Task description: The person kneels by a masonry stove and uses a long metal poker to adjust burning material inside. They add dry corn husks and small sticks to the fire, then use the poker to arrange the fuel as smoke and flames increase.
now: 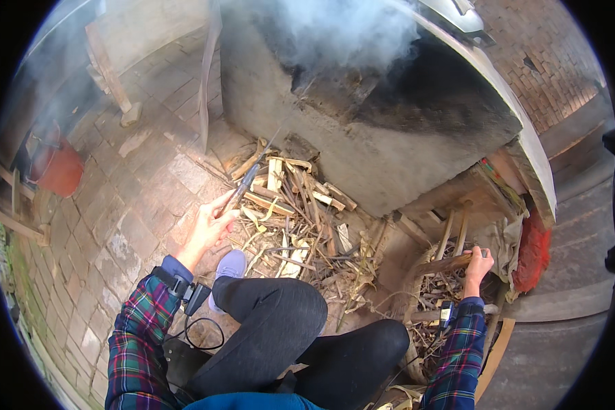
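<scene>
My left hand [210, 225] grips the dark handle of a long, thin metal fire tool [248, 178]. Its far end points towards the smoky stove and fades from sight there; I cannot tell whether it is a poker or tongs. Below the tool, split firewood and twigs [307, 200] lie heaped on the floor against the stove's front. Over to the right, my right hand [478, 264] is closed around one end of a dark piece of wood [443, 265]. That piece lies above a wood-framed bin of twigs [433, 297], beneath the stove's side ledge.
Thick smoke pours from the sooty mouth of the masonry stove [297, 138]. A red bucket [59, 169] stands on the brick floor [107, 205] at left, near a wooden leg [107, 66]. A red bag-like thing [532, 256] hangs beyond my right hand.
</scene>
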